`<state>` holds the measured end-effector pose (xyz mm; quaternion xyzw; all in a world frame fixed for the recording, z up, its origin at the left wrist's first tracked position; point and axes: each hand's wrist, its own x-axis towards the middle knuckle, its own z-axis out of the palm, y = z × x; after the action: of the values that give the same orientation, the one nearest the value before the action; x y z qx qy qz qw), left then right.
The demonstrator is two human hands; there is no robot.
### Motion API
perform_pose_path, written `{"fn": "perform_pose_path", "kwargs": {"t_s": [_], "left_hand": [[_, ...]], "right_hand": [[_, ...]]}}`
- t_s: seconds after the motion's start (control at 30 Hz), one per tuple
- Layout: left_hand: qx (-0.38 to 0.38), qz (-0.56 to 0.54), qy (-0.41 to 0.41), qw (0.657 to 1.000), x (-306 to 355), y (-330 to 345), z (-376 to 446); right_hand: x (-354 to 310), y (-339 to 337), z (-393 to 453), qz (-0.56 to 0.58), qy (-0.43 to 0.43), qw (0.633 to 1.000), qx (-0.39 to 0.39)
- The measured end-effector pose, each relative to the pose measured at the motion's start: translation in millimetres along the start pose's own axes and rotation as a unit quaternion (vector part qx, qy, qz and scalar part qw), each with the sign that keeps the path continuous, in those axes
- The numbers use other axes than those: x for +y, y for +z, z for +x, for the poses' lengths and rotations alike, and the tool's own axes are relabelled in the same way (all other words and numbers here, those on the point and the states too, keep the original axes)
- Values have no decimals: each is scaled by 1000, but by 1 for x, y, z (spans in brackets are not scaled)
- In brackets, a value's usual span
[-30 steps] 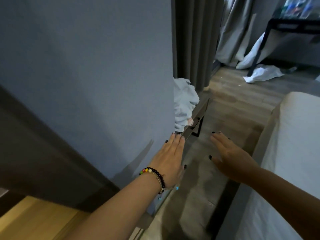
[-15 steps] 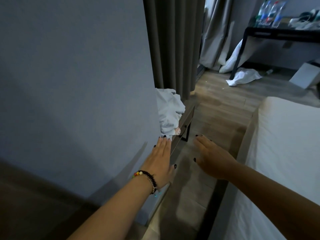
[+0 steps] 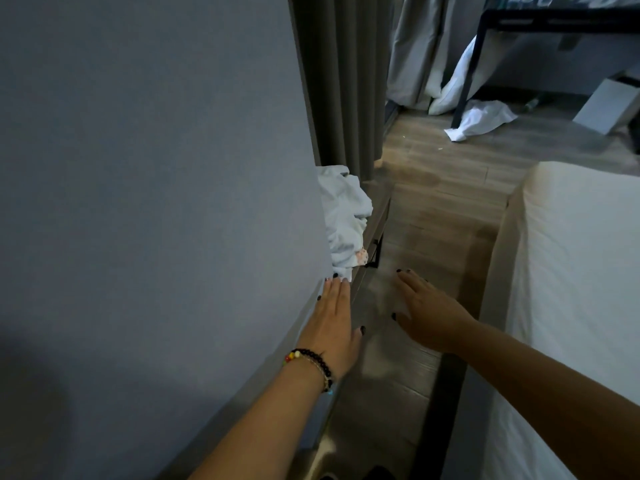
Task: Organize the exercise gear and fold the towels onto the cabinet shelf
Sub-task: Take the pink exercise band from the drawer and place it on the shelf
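On the near edge of the low cabinet shelf (image 3: 375,220), just past the corner of the grey wall (image 3: 156,168), lies a crumpled pale blue towel (image 3: 346,220), bunched and unfolded, its heap running lengthwise along the shelf away from the person, with a small patterned patch at its nearest end. It sits directly ahead of the left hand (image 3: 334,320), whose fingers (image 3: 337,289) are stretched flat and together along the foot of the wall, empty, the tips just short of the towel's near end or barely touching it; I cannot tell which. The right hand (image 3: 427,317) hovers over the wooden floor (image 3: 433,188), palm down, its fingers spread loosely and holding nothing, lying to the right of the towel and a little farther from it. So the left hand seems the nearer one for a first grasp, reaching forward along the shelf's length, with the right coming in from the side to help lift and spread the cloth. A beaded bracelet (image 3: 311,362) circles the left wrist. To the right stands a white-covered bed (image 3: 571,271); beyond, grey curtains (image 3: 343,81) hang, and another white cloth (image 3: 481,119) lies on the floor near a black table leg (image 3: 467,67). No exercise gear can be made out here.
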<state>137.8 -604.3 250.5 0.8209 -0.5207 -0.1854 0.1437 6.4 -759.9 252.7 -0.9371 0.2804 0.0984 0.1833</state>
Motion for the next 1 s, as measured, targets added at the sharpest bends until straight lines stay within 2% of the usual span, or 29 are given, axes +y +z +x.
{"fn": "perform_pose_path", "kwargs": {"t_s": [0.27,0.63,0.77,1.0], "left_hand": [[0,-25,-6,1000,9,12,68],[21,-63,-111,992,29,32,197],[21,-69,-128,989,10,63,236],[44,-67,-136,987,-48,138,280]], "right_hand": [[51,-12,64,-12,-13,1000,-24],[150,-61,187,-83,-103,985,-112],[170,-38,228,-83,-125,981,-126],[202,51,290,-37,-122,983,-134]]}}
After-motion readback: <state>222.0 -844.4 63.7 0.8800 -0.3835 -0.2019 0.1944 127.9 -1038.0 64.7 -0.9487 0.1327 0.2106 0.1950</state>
